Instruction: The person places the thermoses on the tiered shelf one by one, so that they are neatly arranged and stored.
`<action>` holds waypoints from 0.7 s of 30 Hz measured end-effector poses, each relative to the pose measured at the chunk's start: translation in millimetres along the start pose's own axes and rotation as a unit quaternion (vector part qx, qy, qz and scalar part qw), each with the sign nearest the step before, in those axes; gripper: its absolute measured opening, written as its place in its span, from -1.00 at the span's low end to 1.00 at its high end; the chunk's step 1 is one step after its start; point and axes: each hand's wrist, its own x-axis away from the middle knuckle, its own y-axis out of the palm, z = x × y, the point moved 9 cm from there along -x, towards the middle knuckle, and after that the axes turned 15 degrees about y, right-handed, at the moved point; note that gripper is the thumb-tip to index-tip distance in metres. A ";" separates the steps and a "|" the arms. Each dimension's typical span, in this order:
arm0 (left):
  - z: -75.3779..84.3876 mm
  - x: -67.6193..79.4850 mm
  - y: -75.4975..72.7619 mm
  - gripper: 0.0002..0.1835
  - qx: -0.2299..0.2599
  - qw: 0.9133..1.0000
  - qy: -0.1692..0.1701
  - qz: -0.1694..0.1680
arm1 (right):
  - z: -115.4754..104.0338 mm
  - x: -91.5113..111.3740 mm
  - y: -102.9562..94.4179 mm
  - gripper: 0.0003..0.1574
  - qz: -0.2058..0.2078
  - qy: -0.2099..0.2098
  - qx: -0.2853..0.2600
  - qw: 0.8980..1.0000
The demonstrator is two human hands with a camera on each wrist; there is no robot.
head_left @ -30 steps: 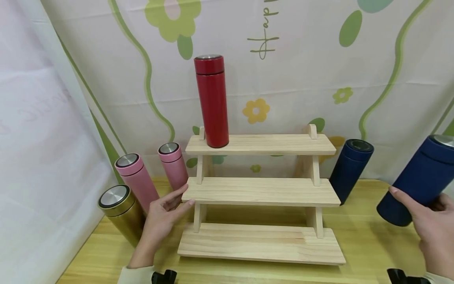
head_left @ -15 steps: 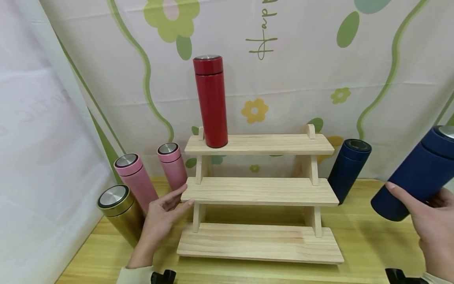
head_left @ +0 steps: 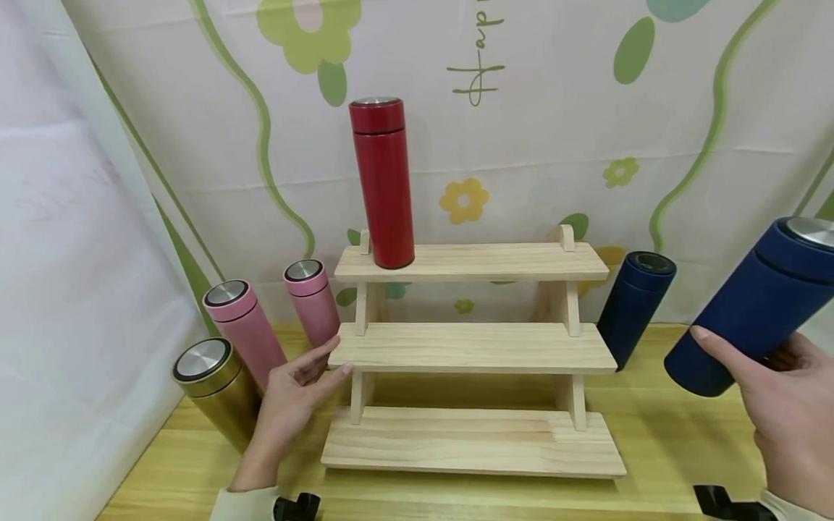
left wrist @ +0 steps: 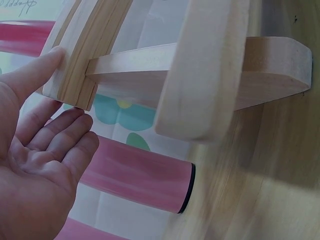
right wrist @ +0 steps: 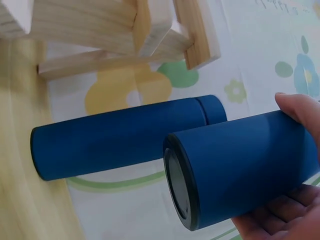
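My right hand (head_left: 785, 405) holds a thick navy thermos (head_left: 759, 307) around its side, tilted and raised above the table at the right. The right wrist view shows its black-rimmed base (right wrist: 179, 187). A slimmer navy thermos (head_left: 635, 311) stands on the table between it and the three-tier wooden display stand (head_left: 469, 347). With thumb and index finger, my left hand (head_left: 289, 401) grips the left end of the stand's middle shelf (left wrist: 75, 60); its other fingers curl loosely beneath. On the top shelf, toward the left, a tall red thermos (head_left: 384, 188) stands upright.
Left of the stand are a small pink thermos (head_left: 313, 307), a taller pink thermos (head_left: 250, 333) and a wide gold thermos (head_left: 218, 394), close to my left forearm. A patterned cloth (head_left: 521, 145) hangs behind the wooden table (head_left: 684, 449).
My right hand has lifted the thick navy thermos slightly and brought it left, toward the stand. My left hand stays at the middle shelf. The head view has shifted a little.
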 end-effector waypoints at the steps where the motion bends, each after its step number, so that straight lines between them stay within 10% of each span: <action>1: 0.6 -0.1 0.1 -0.35 0.000 1.000 0.001 -0.001 | -1.2 0.9 0.1 0.00 0.000 -0.001 -0.004 1.000; 21: -0.5 0.6 -1.8 -0.33 -0.006 1.000 -0.010 0.000 | -35.8 30.3 13.9 0.03 -0.033 -0.037 0.053 0.997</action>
